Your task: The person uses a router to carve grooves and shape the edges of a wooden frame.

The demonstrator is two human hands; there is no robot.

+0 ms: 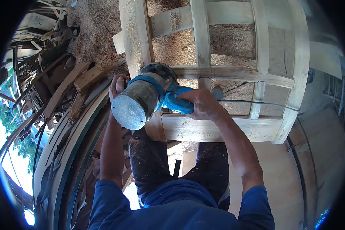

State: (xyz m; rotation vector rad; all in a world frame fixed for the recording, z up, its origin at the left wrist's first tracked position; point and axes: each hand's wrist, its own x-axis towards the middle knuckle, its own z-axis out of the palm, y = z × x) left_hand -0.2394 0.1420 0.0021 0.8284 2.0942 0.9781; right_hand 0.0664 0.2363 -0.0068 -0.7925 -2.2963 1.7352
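A power router [136, 101] with a bare metal cylindrical body, a blue band and a dark round base is tipped over the left post [136, 42] of a wooden frame. My right hand [205, 104] is wrapped around its blue D-shaped handle [176, 100]. At the router's left side, my left hand [118, 87] is closed with fingers curled. What it grips is mostly hidden behind the body, but it appears to be the router's side knob. The bit is out of sight, and I cannot tell whether it touches the wood.
Crossing slats and rails make up the pale wooden frame [222, 128]. A power cord [257, 102] runs rightward from the router across it. Wood shavings [96, 34] cover the ground beyond. Scrap wood [67, 84] is piled at left, beside a curved board [61, 161]. Panels stand at right.
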